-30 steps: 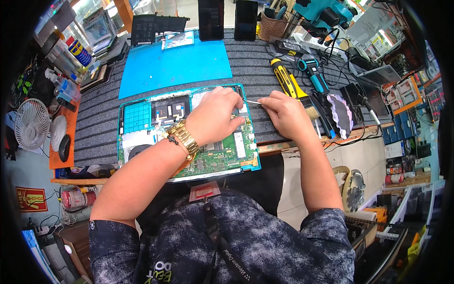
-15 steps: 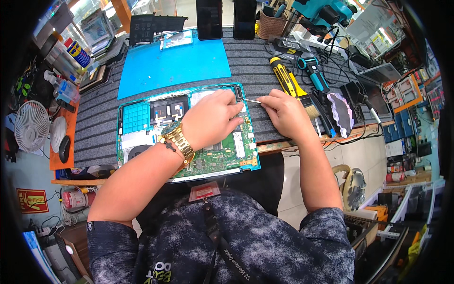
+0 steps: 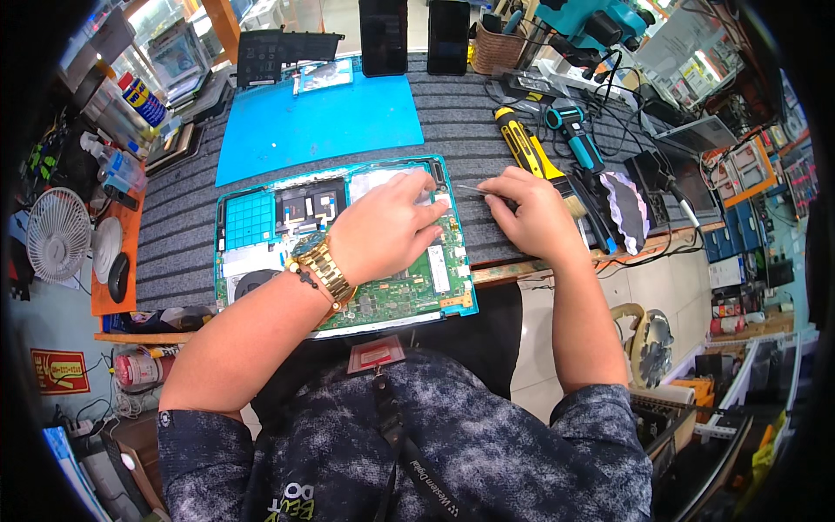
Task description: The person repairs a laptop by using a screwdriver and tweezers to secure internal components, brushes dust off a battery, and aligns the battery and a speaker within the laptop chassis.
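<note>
An opened laptop base (image 3: 365,304) with a blue rim lies in front of me. Its green circuit board (image 3: 396,291), dark fan and blue-gridded square panel (image 3: 250,217) are exposed. My left hand (image 3: 387,224) rests over the right half, palm down, thumb and forefinger apart. Its other fingertips bend down near the far right corner, and what they touch is hidden. Just right of that corner, my right hand (image 3: 532,213) pinches a slim, pointed metal tool (image 3: 470,189). The tool's tip points left toward the laptop's edge, seemingly a little apart from it.
A blue mat (image 3: 322,122) lies beyond the laptop, with a black battery pack (image 3: 285,54) behind it. Two dark phones (image 3: 384,39) stand at the back. To my right are a yellow-handled brush (image 3: 526,143), a teal-and-black tool (image 3: 576,139) and loose cables. A white fan (image 3: 58,233) stands left.
My right hand has tilted slightly, and the metal tool's tip has moved a little right, away from the laptop's corner. The left hand's forefinger and thumb have shifted slightly.
</note>
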A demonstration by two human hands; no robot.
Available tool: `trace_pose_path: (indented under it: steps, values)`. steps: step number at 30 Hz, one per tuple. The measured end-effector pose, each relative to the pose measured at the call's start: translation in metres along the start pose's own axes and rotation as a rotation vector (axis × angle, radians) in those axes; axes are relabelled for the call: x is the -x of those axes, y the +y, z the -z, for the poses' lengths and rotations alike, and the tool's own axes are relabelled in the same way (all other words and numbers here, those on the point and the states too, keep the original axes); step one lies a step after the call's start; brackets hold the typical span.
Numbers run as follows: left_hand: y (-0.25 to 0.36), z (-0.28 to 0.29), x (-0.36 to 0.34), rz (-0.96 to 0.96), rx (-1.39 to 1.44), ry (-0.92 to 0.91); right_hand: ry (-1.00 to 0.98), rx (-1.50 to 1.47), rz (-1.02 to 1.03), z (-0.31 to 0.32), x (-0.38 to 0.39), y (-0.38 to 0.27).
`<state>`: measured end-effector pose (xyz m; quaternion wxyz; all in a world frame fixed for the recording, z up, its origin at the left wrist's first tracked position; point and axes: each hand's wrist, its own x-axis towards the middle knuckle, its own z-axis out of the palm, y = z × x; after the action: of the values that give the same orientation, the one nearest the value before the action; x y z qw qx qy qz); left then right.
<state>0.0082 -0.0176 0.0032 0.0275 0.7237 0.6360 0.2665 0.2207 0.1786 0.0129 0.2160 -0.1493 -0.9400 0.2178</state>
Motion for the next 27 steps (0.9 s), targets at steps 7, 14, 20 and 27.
trace_pose_path:
  steps: [7, 14, 20, 27]
  values:
    - [-0.001, 0.0, -0.002, -0.036, -0.021, -0.003, 0.211, 0.088, -0.106, -0.011, -0.007, 0.002]
    - [-0.003, 0.0, 0.0, -0.087, -0.005, 0.047, 0.375, 0.488, -0.237, -0.003, -0.031, 0.008]
    - [-0.003, 0.0, -0.001, -0.106, -0.01, 0.084, -0.019, 0.473, -0.624, 0.024, -0.056, 0.028]
    - [-0.005, -0.004, 0.004, -0.091, 0.02, 0.097, 0.463, -0.124, -0.299, 0.065, -0.095, -0.002]
